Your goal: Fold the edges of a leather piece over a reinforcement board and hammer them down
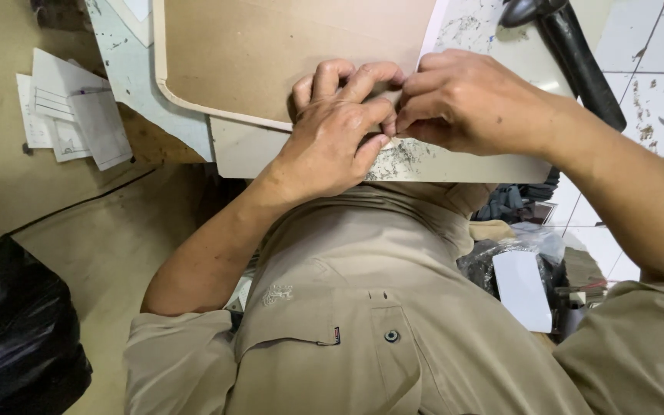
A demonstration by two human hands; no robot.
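Note:
A tan board (270,54) with a rounded corner lies on a pale work surface (463,165) in front of me. My left hand (336,134) rests curled at the board's near edge, fingers bent and pinched together. My right hand (470,100) meets it from the right, its fingertips pressed against the left hand's fingertips at about the board's right edge. Whatever small thing the fingers pinch is hidden between them. My khaki shirt (363,307) fills the lower part of the view.
Loose white papers (71,115) lie on the brown floor at the left. A black plastic bag (17,338) sits at lower left. A black handle-like tool (578,54) lies at the upper right over white tiles. Bags and a white card (522,288) are under the table.

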